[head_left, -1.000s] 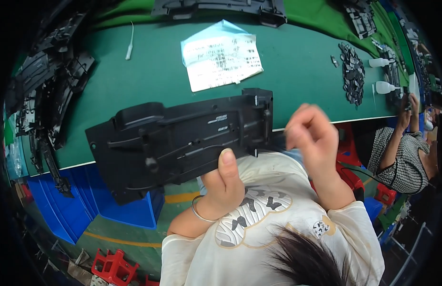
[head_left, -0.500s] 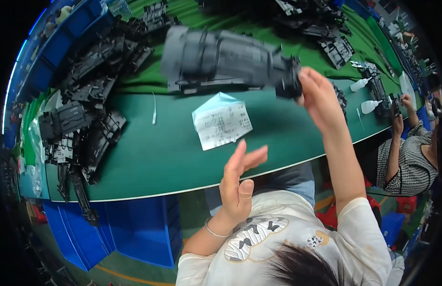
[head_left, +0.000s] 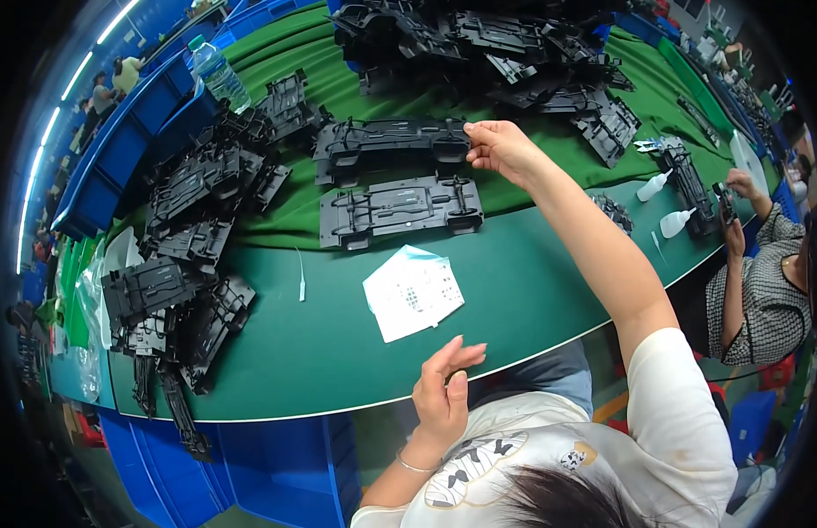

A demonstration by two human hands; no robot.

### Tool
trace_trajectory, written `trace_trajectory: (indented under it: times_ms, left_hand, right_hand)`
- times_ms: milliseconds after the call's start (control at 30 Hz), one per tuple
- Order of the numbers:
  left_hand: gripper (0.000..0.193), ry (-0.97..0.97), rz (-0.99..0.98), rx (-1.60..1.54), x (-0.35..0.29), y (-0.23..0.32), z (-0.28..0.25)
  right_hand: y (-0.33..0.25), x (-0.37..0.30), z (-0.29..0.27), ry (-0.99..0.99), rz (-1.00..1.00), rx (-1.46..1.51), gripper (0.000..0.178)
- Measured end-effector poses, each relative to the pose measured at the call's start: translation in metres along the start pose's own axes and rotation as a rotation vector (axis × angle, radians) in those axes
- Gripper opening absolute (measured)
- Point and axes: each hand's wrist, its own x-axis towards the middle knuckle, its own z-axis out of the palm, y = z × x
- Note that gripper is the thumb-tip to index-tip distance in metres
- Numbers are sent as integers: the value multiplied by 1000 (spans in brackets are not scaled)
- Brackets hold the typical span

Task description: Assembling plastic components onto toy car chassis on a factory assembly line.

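My right hand (head_left: 504,151) reaches to the far side of the table, thumb and fingers pinching the right end of a black plastic toy car chassis (head_left: 386,141). That chassis is low over or resting on the green cloth; I cannot tell which. A second black chassis (head_left: 400,209) lies just nearer, wheel axles showing. My left hand (head_left: 442,392) hovers by the table's front edge, fingers loosely apart and holding nothing. Beyond it lies a creased white paper slip (head_left: 415,295) with printing.
Heaped black chassis parts (head_left: 193,189) fill the left side, some overhanging the front edge. Another heap (head_left: 505,40) stands at the back. White squeeze bottles (head_left: 675,222) stand at right, near a co-worker's hands (head_left: 734,211). A clear bottle (head_left: 219,75) is beside blue bins (head_left: 118,145).
My right hand has carried the chassis away from me, down to the far cloth. The second chassis, out of sight before, now shows. My left hand stays empty near the front edge.
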Motion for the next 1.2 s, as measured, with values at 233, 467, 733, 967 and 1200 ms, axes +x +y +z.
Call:
trace_trajectory:
  times_ms: [233,467,733,967,1200]
  left_hand:
    - [28,-3,28,-11,0,-3,-2]
    - [26,8,15,68,-3,2,0]
    - [25,35,19,119,-2,0,7]
    - [26,132,-26,153,-3,2,6]
    - [24,70,-26,114,-1,1,6]
  right_hand:
    - [-17,-23,-26,63,-60,-289,22]
    - [-78,6,-67,420,-558,-452,16]
    - [-74,44,38,272,-958,-1258,47]
    - [-131,81,18,686,-924,-486,17]
    - [-152,25,-62,381,-524,579,13]
